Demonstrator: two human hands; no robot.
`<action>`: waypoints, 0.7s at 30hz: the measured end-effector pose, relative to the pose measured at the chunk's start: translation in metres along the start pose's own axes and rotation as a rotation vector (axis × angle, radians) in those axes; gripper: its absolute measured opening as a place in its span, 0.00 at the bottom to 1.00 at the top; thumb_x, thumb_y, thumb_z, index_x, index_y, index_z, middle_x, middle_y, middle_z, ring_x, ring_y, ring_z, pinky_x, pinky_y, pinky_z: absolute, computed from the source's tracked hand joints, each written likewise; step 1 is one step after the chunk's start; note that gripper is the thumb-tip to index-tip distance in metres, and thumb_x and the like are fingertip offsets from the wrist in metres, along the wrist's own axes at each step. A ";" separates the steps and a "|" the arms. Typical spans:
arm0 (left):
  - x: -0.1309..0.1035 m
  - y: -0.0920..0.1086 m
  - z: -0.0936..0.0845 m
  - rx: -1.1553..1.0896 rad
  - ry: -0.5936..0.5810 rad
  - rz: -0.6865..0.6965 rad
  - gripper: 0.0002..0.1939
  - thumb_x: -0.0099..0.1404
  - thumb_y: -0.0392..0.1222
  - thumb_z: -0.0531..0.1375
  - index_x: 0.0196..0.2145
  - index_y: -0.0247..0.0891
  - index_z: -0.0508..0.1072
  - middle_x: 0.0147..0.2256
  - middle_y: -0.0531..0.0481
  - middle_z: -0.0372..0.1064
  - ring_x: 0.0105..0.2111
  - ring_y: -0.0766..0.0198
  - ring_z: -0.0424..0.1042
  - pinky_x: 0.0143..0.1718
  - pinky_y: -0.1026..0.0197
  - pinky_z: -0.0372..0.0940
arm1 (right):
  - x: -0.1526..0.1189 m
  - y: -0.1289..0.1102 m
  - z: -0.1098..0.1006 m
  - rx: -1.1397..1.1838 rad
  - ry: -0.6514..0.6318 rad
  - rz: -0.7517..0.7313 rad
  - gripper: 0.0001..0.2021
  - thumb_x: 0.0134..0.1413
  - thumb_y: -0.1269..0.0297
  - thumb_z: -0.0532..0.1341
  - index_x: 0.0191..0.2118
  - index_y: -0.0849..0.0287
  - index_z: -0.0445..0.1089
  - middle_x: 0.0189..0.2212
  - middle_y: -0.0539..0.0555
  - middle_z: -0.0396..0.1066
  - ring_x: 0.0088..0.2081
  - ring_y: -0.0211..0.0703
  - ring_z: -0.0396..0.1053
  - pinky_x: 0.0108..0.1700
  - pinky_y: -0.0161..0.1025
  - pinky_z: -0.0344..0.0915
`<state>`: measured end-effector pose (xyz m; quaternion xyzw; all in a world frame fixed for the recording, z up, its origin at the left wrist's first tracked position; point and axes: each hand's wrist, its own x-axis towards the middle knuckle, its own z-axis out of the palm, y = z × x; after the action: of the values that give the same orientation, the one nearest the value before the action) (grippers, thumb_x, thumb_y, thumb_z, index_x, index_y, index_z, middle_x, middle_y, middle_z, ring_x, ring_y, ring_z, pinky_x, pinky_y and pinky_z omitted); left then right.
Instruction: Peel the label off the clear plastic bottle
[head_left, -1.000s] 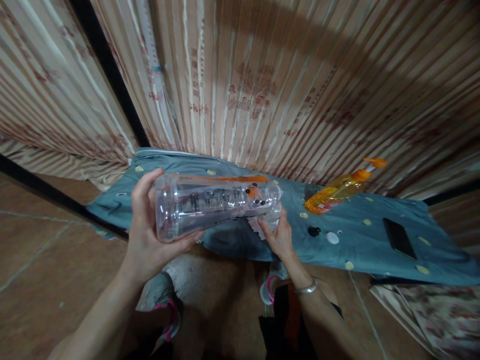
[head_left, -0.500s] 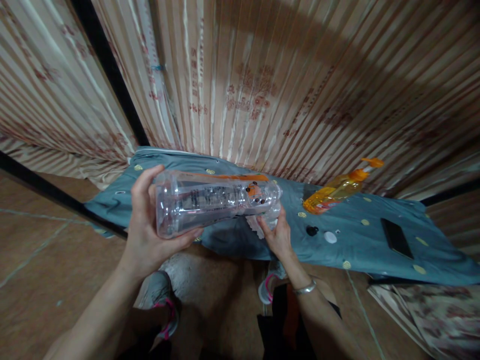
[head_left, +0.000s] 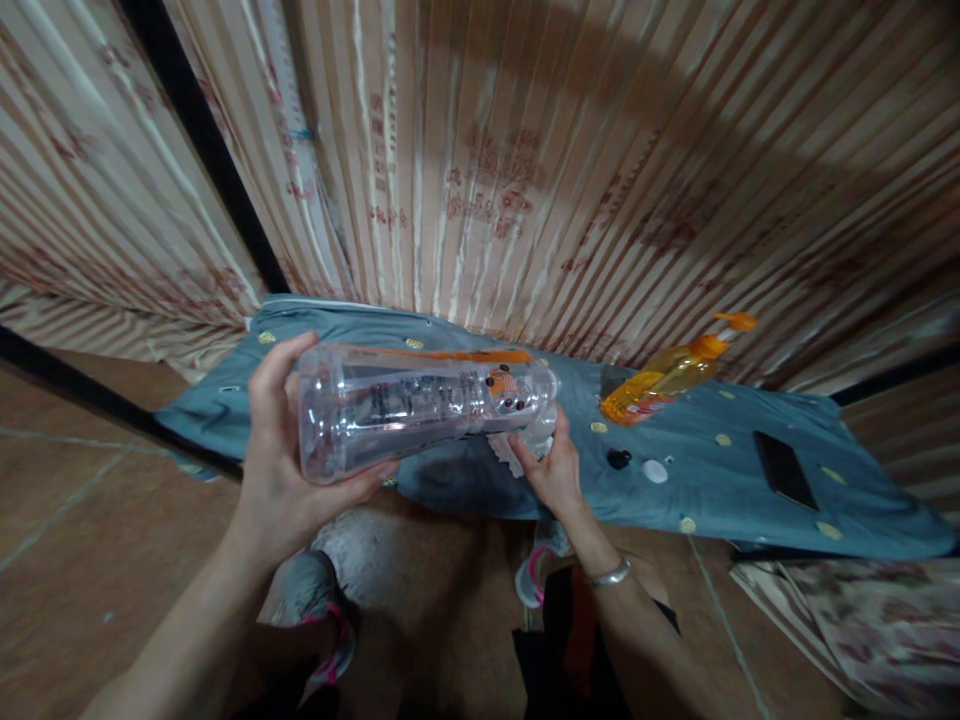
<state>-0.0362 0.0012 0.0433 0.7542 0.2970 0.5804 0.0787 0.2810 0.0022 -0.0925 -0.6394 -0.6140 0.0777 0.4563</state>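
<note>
A clear plastic bottle [head_left: 405, 405] with orange and black printing is held sideways above the blue cloth. Around its wide left end wraps my left hand [head_left: 289, 450], thumb below and fingers behind. My right hand [head_left: 556, 468] is closed on a crumpled white tissue [head_left: 510, 452] at the bottle's narrower right end. The tissue lies against the underside there, and part of it is hidden by the bottle and my fingers.
On the blue cloth [head_left: 465, 495] to the right stand or lie a yellow pump bottle [head_left: 660, 380], a small black piece [head_left: 619, 458], a white disc [head_left: 655, 471] and a dark phone [head_left: 784, 470]. Behind hangs a striped curtain [head_left: 487, 180]. A black pole [head_left: 206, 150] rises at left.
The view has shifted slightly, so the surroundings sit a little further left. The clear bottle has moved slightly left in view; both hands keep their holds.
</note>
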 end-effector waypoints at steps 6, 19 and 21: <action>0.001 0.002 0.001 0.015 0.005 -0.009 0.55 0.55 0.57 0.75 0.72 0.51 0.53 0.51 0.47 0.65 0.41 0.61 0.75 0.35 0.58 0.79 | 0.001 -0.002 0.002 -0.005 0.005 -0.019 0.40 0.58 0.43 0.64 0.69 0.60 0.55 0.61 0.67 0.71 0.60 0.60 0.73 0.59 0.56 0.72; 0.002 0.000 0.001 0.032 -0.005 0.001 0.55 0.56 0.55 0.75 0.73 0.50 0.52 0.49 0.47 0.65 0.39 0.62 0.75 0.33 0.58 0.79 | 0.004 -0.009 0.003 0.010 0.007 0.035 0.40 0.57 0.42 0.64 0.66 0.62 0.55 0.57 0.69 0.74 0.54 0.62 0.77 0.52 0.54 0.76; 0.002 -0.001 0.001 0.029 -0.006 -0.002 0.55 0.55 0.55 0.75 0.72 0.50 0.52 0.50 0.47 0.65 0.40 0.61 0.75 0.34 0.57 0.79 | 0.003 -0.008 0.003 0.005 0.006 0.028 0.40 0.58 0.43 0.63 0.67 0.62 0.55 0.59 0.69 0.73 0.56 0.62 0.76 0.54 0.55 0.75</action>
<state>-0.0355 0.0035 0.0444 0.7568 0.3056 0.5736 0.0693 0.2740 0.0054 -0.0875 -0.6470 -0.6035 0.0837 0.4586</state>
